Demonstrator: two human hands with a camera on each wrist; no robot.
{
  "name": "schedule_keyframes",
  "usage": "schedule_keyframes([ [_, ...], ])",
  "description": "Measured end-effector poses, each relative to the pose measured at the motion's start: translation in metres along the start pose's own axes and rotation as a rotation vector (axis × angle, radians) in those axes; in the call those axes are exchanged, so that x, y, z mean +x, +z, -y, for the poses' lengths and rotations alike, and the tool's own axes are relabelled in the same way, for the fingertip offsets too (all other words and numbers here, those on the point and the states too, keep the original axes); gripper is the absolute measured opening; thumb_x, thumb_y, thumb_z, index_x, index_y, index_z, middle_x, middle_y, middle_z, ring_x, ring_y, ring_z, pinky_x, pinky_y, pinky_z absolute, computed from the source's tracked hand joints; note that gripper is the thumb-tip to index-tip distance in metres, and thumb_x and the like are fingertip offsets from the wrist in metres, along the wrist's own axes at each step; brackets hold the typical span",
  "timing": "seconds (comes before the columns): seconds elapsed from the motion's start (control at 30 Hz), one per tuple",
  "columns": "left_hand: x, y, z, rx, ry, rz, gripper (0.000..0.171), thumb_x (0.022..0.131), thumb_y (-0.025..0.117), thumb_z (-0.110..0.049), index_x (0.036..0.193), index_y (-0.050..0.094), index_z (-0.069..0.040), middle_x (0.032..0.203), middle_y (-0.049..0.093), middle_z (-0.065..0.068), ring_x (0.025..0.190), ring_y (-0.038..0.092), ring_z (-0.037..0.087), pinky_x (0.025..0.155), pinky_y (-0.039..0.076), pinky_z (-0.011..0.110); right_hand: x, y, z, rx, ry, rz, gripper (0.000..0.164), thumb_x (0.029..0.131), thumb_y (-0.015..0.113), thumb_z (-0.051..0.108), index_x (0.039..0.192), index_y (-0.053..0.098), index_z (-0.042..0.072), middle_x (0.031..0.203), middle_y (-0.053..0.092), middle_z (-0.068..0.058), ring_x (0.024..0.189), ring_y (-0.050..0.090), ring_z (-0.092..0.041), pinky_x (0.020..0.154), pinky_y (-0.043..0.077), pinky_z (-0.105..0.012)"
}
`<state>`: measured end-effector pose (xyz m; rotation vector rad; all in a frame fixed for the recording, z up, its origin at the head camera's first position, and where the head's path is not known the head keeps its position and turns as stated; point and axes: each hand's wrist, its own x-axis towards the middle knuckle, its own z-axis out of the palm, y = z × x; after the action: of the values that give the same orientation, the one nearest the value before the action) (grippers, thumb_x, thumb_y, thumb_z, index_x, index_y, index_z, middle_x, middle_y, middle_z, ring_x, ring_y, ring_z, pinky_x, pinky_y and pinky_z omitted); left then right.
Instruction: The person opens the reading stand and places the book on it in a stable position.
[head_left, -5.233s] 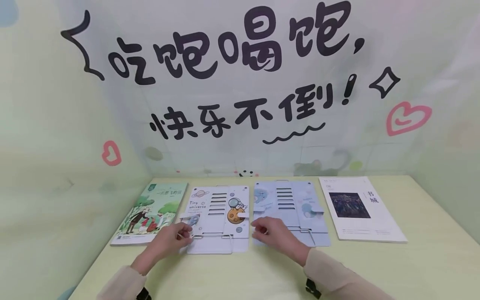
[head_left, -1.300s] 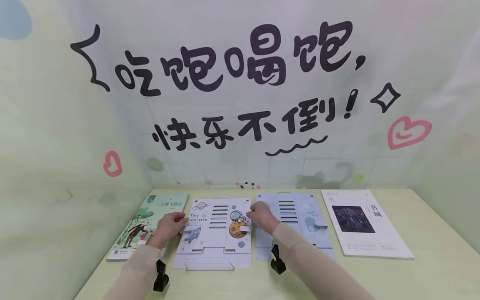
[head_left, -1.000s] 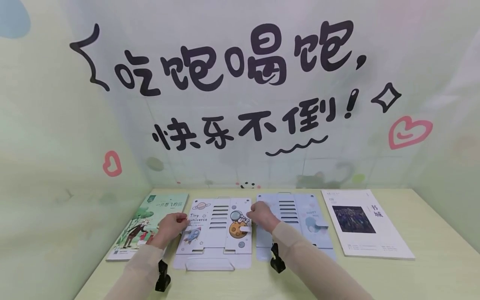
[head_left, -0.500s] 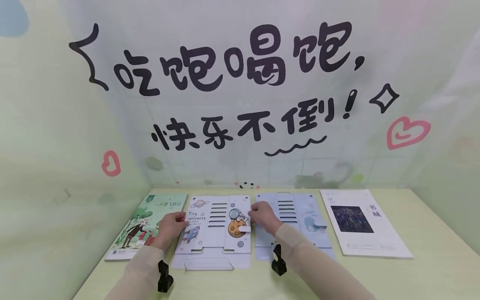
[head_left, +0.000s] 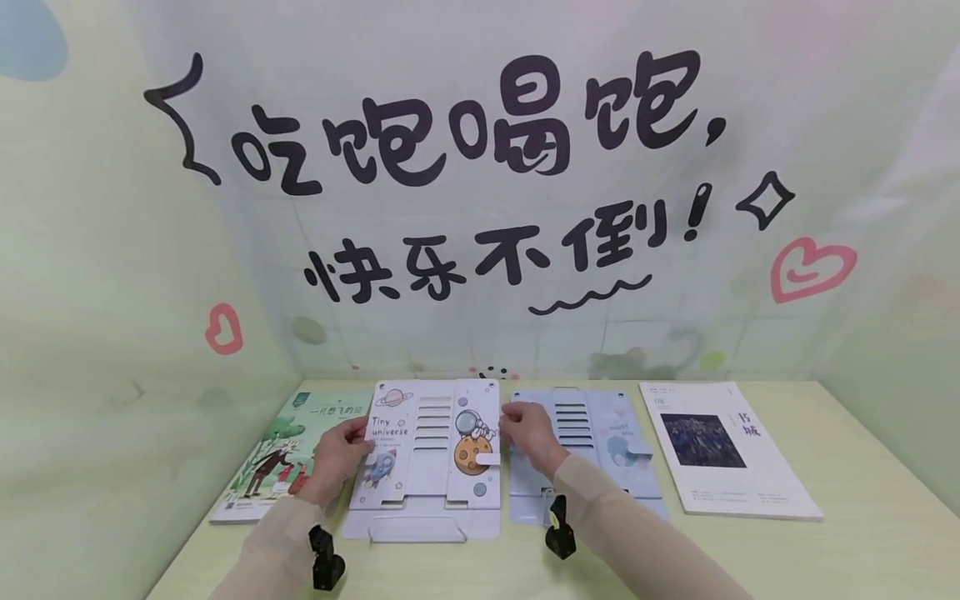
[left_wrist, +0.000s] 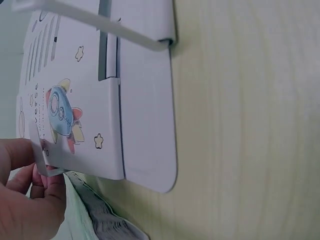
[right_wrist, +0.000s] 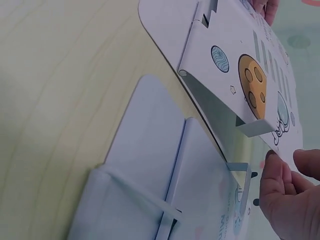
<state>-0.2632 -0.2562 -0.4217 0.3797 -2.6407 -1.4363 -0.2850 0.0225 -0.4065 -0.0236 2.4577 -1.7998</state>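
A white book stand [head_left: 427, 479] printed with an astronaut and a rocket lies before me, its back panel tilted up off the base plate. My left hand [head_left: 341, 454] pinches the panel's left edge, thumb and fingers beside the small page clip in the left wrist view. On the opposite edge, my right hand [head_left: 534, 433] pinches the panel above the moon picture. Between panel and base, the right wrist view shows an open wedge of space. The stand's wire ledge [head_left: 417, 530] sits at its front. Behind my right hand a pale blue book stand [head_left: 603, 471] lies flat, partly covered.
At left, a green picture book [head_left: 262, 458] lies partly under my left hand. A white magazine [head_left: 731, 450] lies at right on the pale wooden table [head_left: 862, 483]. Black wrist devices [head_left: 327, 558] hang below both sleeves. A printed curtain [head_left: 480, 333] stands behind.
Both hands have gone from the stand's front wire to the panel's side edges. The wire ledge has swung down forward. Within the last half second the panel's top edge has risen.
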Motion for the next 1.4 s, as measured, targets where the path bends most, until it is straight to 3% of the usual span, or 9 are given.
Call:
schedule_keyframes([
  [0.23,0.001,-0.002,-0.002,-0.084,-0.003,-0.014,0.045,0.090,0.055,0.001,0.134,0.044,0.002,0.121,0.052,0.020,0.105,0.049,0.028,0.088,0.044,0.034,0.000,0.004,0.001,0.091,-0.021,-0.044,0.031,0.086,0.058,-0.005,0.116,0.056,-0.003,0.092,0.057,-0.010,0.080,0.055,-0.015,0.075,0.053,-0.031],
  [0.47,0.002,-0.005,0.006,-0.118,0.007,-0.052,0.047,0.085,0.059,-0.001,0.130,0.046,-0.003,0.117,0.053,0.014,0.099,0.051,0.023,0.077,0.046,0.020,-0.004,0.007,0.002,0.150,-0.058,-0.029,0.026,0.086,0.057,-0.006,0.111,0.053,0.000,0.088,0.052,-0.006,0.076,0.050,-0.014,0.068,0.052,-0.027],
  [0.6,-0.010,-0.012,-0.003,-0.162,0.006,-0.031,0.047,0.086,0.055,0.003,0.131,0.042,0.002,0.120,0.048,0.018,0.102,0.047,0.025,0.078,0.044,0.018,-0.009,0.005,0.003,0.161,-0.106,-0.006,0.025,0.086,0.056,-0.006,0.110,0.051,-0.001,0.090,0.052,-0.007,0.077,0.050,-0.015,0.068,0.052,-0.027],
  [0.8,-0.021,-0.020,-0.013,-0.171,0.042,-0.013,0.043,0.087,0.053,0.006,0.128,0.041,0.006,0.119,0.047,0.020,0.101,0.047,0.023,0.073,0.041,0.010,-0.016,0.001,0.006,0.128,-0.174,0.004,0.021,0.086,0.057,-0.005,0.107,0.052,-0.001,0.092,0.054,-0.010,0.078,0.051,-0.015,0.070,0.053,-0.029],
  [1.23,-0.031,-0.029,-0.020,-0.156,0.048,-0.004,0.041,0.087,0.056,0.005,0.124,0.041,0.008,0.113,0.051,0.019,0.096,0.049,0.019,0.072,0.042,0.012,-0.028,-0.001,0.007,0.056,-0.287,-0.030,0.017,0.085,0.059,-0.005,0.101,0.053,0.000,0.089,0.056,-0.010,0.079,0.052,-0.015,0.064,0.051,-0.021],
  [1.4,-0.033,-0.034,-0.023,-0.147,0.081,-0.032,0.041,0.086,0.059,0.002,0.124,0.043,0.006,0.113,0.051,0.017,0.092,0.049,0.015,0.071,0.042,0.010,-0.033,-0.001,0.007,0.027,-0.337,-0.036,0.017,0.085,0.059,-0.006,0.100,0.053,0.000,0.089,0.056,-0.010,0.079,0.052,-0.015,0.063,0.050,-0.020],
])
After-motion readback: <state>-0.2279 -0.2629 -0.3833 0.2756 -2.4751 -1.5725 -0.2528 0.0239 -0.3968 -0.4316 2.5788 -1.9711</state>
